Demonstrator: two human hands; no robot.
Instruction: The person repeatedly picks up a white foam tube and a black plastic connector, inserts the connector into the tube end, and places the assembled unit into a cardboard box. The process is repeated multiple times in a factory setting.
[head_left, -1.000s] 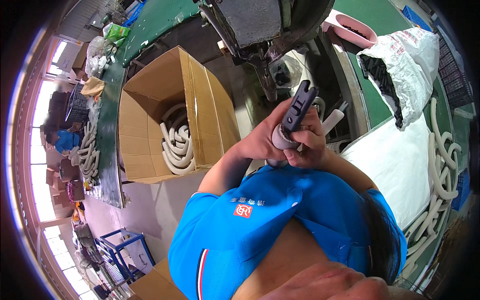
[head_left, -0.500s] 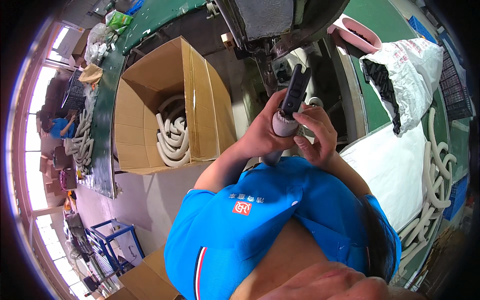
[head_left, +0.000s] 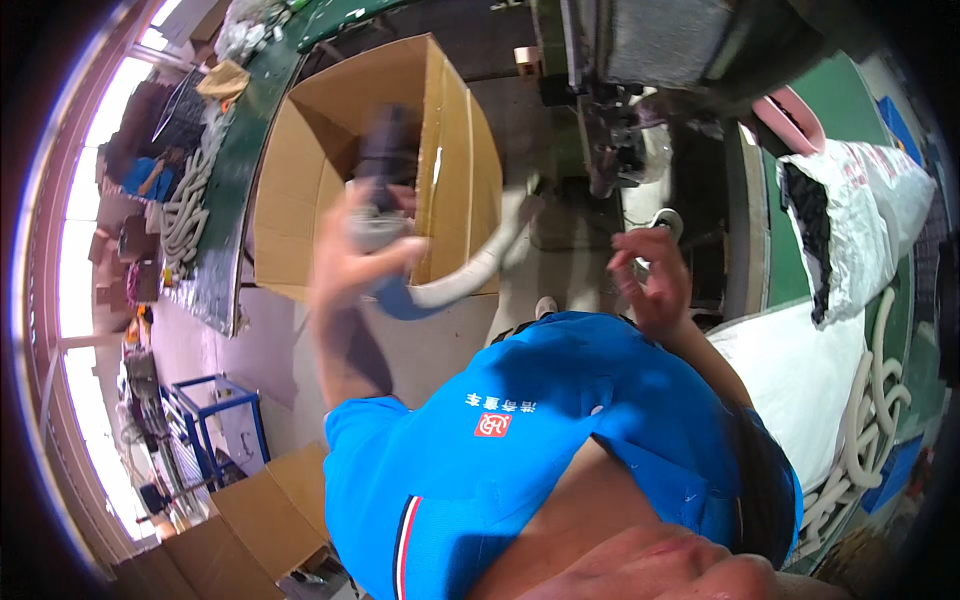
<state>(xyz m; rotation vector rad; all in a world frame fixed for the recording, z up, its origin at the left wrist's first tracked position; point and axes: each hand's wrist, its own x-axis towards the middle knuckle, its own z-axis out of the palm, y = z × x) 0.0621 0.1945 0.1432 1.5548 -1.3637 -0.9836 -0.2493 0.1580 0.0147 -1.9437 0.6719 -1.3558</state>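
My left hand, blurred by motion, is wrapped round one end of a curved tube with a pale grey foam-like cover. A dark elongated fitting, also smeared, sticks up from that end. Both are in front of the mouth of an open cardboard box; the box's inside is mostly hidden behind them. The tube's free end curves away to the right, past the box's side. Off to the right, my right hand is raised with nothing in it, fingers bent and apart from the thumb.
A dark machine stands ahead. On the right bench are a pink container, a white bag of black parts, a white sheet and several grey tubes. More tubes lie on the left bench, near another person.
My left hand has carried the tube with its dark fitting leftward to the cardboard box. My right hand has come off it and moved slightly right. The whole view has shifted a little.
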